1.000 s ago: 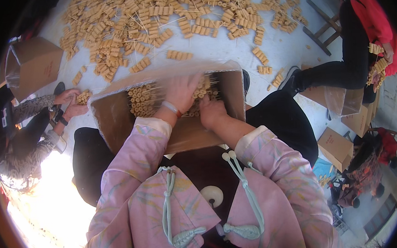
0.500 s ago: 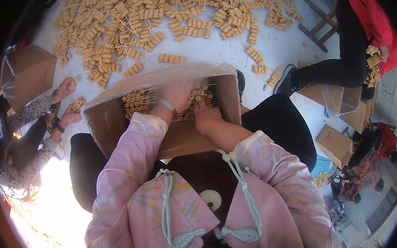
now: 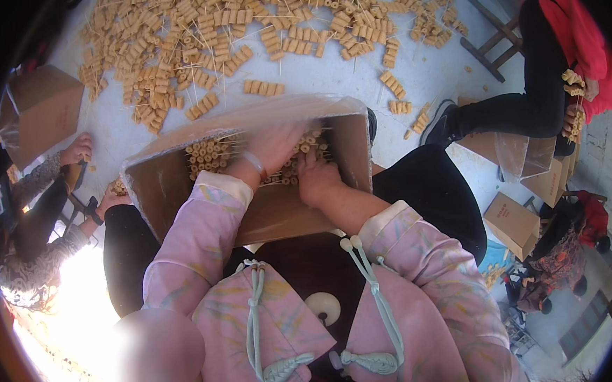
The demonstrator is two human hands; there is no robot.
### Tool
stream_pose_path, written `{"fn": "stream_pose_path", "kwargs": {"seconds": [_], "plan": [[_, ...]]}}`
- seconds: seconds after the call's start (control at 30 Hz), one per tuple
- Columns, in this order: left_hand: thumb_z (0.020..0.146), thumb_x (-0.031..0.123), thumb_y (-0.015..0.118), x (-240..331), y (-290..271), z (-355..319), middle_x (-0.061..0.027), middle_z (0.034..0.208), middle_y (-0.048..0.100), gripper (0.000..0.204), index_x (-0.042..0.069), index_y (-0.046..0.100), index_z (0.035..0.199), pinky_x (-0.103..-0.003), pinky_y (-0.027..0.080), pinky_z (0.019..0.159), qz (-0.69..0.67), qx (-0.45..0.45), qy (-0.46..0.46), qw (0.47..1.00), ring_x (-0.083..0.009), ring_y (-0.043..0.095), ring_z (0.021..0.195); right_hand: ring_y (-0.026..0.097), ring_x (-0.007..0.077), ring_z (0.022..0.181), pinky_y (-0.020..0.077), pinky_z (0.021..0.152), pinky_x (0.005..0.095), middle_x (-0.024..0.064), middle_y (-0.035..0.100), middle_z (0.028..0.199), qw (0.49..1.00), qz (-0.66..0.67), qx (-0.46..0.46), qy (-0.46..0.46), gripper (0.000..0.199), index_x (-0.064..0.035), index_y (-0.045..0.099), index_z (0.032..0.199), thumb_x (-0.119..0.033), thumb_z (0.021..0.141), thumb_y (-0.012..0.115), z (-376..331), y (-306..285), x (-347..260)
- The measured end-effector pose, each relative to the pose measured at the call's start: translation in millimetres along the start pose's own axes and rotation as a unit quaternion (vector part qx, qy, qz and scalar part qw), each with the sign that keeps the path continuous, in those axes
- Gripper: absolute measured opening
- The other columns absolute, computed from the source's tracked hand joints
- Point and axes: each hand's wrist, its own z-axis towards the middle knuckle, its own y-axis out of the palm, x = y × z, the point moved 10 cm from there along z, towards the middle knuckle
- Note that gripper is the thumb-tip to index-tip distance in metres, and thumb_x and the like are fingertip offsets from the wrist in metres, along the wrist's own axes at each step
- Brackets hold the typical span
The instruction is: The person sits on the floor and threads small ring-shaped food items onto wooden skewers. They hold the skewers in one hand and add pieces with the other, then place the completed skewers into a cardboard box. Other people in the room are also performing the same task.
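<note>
A cardboard box point(image 3: 280, 220) stands tilted open toward me between my knees, lined with clear plastic film. Inside lie several skewers point(image 3: 202, 155) of tan, ring-shaped rolls, stacked with their hollow ends facing me. My left hand point(image 3: 275, 147), with a band at the wrist, reaches in over the stack; a blur covers its fingers. Close by on the right, my right hand point(image 3: 321, 179) has its fingers bent against the skewers at the stack's right part. Its fingertips are partly hidden among the rolls.
A wide heap of skewers point(image 3: 240, 27) covers the pale floor beyond the box. At the left a co-worker's hands point(image 3: 113, 196) are beside another carton point(image 3: 45, 112). On the right sits a person in red point(image 3: 587, 41) holding skewers, near cartons point(image 3: 512, 224) and a wooden stool point(image 3: 489, 36).
My hands stay in the box and have hardly shifted. The co-worker's hands at the left have moved apart, one lower toward my knee. The person in red has lifted some skewers slightly.
</note>
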Motion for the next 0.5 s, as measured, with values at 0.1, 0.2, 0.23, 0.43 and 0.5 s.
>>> {"fn": "stream_pose_path", "kwargs": {"seconds": [0.1, 0.2, 0.23, 0.43, 0.5], "plan": [[0.077, 0.02, 0.063, -2, 5, 3, -0.0115, 0.129, 0.049, 0.06, 0.009, 0.046, 0.134, -0.042, 0.041, 0.095, 0.049, -0.003, -0.004, 0.999, -0.0278, 0.048, 0.119, 0.054, 0.034, 0.118, 0.0451, 0.093, 0.0414, 0.026, 0.022, 0.152, 1.0, 0.001, 0.01, 0.003, 0.074, 0.0, 0.026, 0.146, -0.023, 0.084, 0.059, 1, -1, 0], [0.078, 0.019, 0.061, -3, 9, 5, -0.0116, 0.129, 0.049, 0.056, 0.009, 0.048, 0.132, -0.042, 0.041, 0.094, 0.036, -0.01, -0.031, 0.999, -0.0287, 0.048, 0.119, 0.055, 0.0349, 0.117, 0.0456, 0.093, 0.0416, 0.0268, 0.021, 0.152, 1.0, 0.008, 0.015, 0.0, 0.074, 0.001, 0.025, 0.146, -0.023, 0.085, 0.058, 2, -1, 0], [0.078, 0.019, 0.061, -4, 9, 5, -0.0117, 0.128, 0.049, 0.055, 0.008, 0.049, 0.131, -0.042, 0.041, 0.094, 0.024, -0.015, -0.04, 0.999, -0.0291, 0.048, 0.118, 0.055, 0.0352, 0.116, 0.0457, 0.093, 0.0417, 0.0271, 0.021, 0.152, 1.0, 0.009, 0.014, 0.0, 0.074, 0.0013, 0.024, 0.146, -0.023, 0.085, 0.058, 3, -1, 1], [0.077, 0.016, 0.06, -5, 5, 7, -0.0122, 0.125, 0.051, 0.051, 0.007, 0.052, 0.126, -0.043, 0.042, 0.093, -0.001, -0.049, -0.066, 0.997, -0.0311, 0.051, 0.114, 0.056, 0.0344, 0.116, 0.0459, 0.095, 0.0408, 0.0282, 0.019, 0.152, 1.0, 0.012, 0.002, -0.014, 0.073, 0.0026, 0.024, 0.146, -0.021, 0.086, 0.056, 2, 0, 0], [0.077, 0.016, 0.061, -3, -1, 8, -0.0122, 0.125, 0.051, 0.051, 0.007, 0.052, 0.126, -0.043, 0.042, 0.093, 0.003, -0.027, -0.052, 0.998, -0.0314, 0.051, 0.112, 0.056, 0.0347, 0.115, 0.0466, 0.094, 0.0407, 0.0288, 0.02, 0.152, 0.999, 0.025, 0.012, -0.015, 0.072, 0.0029, 0.024, 0.146, -0.02, 0.086, 0.055, 2, -2, 0]]}}
